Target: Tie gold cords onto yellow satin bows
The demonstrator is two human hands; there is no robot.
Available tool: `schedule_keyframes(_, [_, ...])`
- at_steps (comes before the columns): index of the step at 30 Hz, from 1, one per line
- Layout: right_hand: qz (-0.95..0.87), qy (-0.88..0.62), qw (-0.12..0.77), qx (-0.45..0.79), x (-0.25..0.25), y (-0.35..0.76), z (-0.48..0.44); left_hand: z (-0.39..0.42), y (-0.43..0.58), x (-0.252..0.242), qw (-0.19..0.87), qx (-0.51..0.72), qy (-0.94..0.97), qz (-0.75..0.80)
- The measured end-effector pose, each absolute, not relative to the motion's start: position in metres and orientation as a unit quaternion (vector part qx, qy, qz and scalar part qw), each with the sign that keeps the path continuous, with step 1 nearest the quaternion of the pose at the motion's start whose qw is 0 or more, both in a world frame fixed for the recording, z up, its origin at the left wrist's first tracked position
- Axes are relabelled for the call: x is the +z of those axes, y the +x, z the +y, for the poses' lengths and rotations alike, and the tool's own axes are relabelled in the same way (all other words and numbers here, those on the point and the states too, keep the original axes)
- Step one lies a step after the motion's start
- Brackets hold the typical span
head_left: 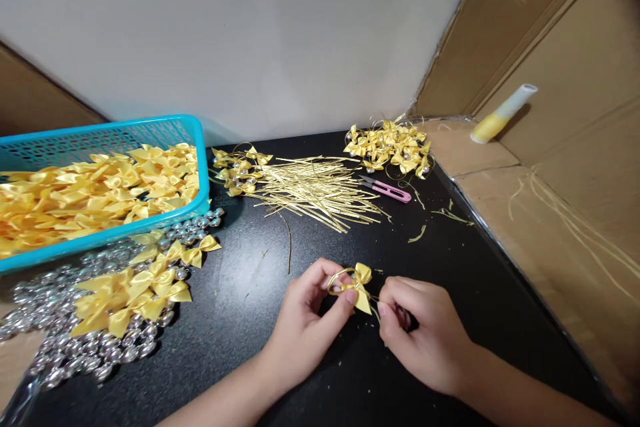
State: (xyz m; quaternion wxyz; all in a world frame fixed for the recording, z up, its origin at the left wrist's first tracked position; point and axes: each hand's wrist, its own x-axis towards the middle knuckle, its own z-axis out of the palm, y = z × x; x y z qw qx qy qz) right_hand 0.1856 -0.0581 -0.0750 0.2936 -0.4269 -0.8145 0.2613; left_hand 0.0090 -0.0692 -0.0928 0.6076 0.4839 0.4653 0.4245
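My left hand (pixel 316 320) pinches a yellow ribbon bow (pixel 363 287) between thumb and fingers, above the black table (pixel 240 373). A loop of gold cord (pixel 336 280) stands out from the bow on its left side. To the right, my right hand (pixel 420 327) is closed on the thin cord end (pixel 375 300) that trails from the bow. Whether a silver bead sits on this bow is hidden by my fingers. Beyond my hands lies a heap of cut gold cords (pixel 320 190), with pink thread snips (pixel 387 188) at its right end.
A blue basket (pixel 203 167) full of yellow bows stands at the left. In front of it, silver beads (pixel 95 347) are spread with loose bows (pixel 145 287) on top. Corded bows are piled at the back right (pixel 393 147) and beside the basket. A cone (pixel 503 113) juts from the cardboard.
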Motion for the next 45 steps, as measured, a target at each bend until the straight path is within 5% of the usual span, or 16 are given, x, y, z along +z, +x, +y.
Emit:
schedule_keyframes(14, [-0.750, -0.459, 0.280, 0.384, -0.0732, 0.1851, -0.0579, -0.0697, 0.0109, -0.0915, 0.574, 0.423, 0.511, 0.479])
schedule_keyframes(45, [-0.738, -0.445, 0.298, 0.410, -0.0747, 0.1854, -0.0569, -0.0701, 0.0113, -0.0911, 0.559, 0.425, 0.516, 0.491])
